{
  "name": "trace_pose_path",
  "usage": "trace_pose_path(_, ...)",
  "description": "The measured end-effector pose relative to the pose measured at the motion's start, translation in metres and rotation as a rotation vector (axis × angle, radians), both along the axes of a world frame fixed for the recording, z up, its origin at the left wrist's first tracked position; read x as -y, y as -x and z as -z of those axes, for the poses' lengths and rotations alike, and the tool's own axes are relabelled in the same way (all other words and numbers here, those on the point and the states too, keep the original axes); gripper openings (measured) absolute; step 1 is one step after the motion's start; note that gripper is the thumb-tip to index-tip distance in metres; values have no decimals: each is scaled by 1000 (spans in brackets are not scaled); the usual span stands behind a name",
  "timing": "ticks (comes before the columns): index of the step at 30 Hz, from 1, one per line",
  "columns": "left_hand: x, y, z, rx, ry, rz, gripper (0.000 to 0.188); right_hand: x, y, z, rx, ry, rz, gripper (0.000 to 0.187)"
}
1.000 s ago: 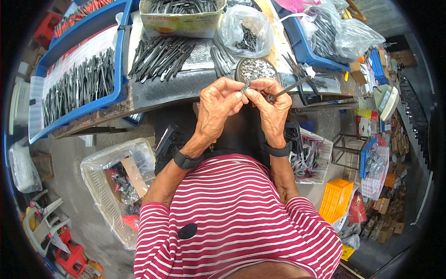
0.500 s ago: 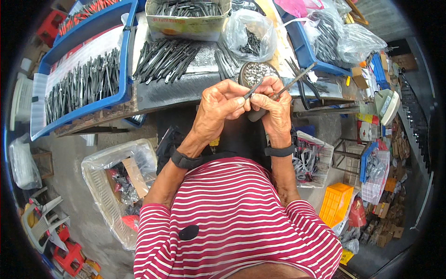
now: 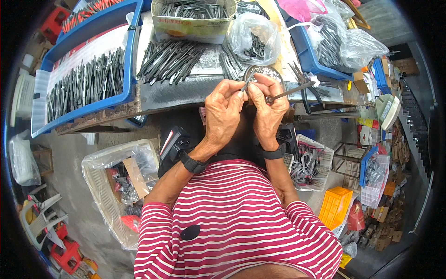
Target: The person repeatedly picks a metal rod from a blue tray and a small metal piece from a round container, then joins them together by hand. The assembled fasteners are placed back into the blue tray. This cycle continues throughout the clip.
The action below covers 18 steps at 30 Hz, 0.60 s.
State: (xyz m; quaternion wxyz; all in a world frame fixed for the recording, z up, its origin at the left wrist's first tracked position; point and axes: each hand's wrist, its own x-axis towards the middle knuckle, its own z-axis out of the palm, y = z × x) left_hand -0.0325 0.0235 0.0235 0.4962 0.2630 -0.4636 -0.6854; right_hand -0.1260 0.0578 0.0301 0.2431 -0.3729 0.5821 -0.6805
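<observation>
The room is a crowded workshop, with a grey floor [image 3: 76, 195] where a lined white crate [image 3: 98, 179] stands at the left and a yellow crate [image 3: 335, 204] at the right. Above them is the worn workbench [image 3: 186, 95], its dark front edge looking hard and flat. On it, a blue tray [image 3: 132, 60] carries many dark strips standing close together, and another blue tray [image 3: 332, 72] is at the right with bagged parts. Between them are a cardboard box [image 3: 190, 28], a loose pile of dark strips [image 3: 169, 63] and a round dish [image 3: 281, 77] of small bright bits, partly behind the fingers.

Both hands are held in front of the bench edge. The right hand [image 3: 270, 114] keeps a dark rod [image 3: 293, 91] within its curled fingers, pointing outward to the right. The left hand [image 3: 222, 114] pinches a thin dark piece [image 3: 246, 83] between thumb and forefinger; whether the right fingertips also press it, I cannot tell. This piece is between the two hands, near the dish. It is probably light and stiff, perhaps a little slippery, so a fingertip hold at its end seems best.
</observation>
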Motion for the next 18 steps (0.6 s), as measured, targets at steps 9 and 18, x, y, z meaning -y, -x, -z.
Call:
trace_pose_path(9, 9, -4, 3, -53, -106, 15, 12, 11, -12, 14, -438, 65, 132, 21)
trace_pose_path(18, 14, -9, 6, -215, -222, 79, 13, 19, -10, 7, 57, 30, 18, 19)
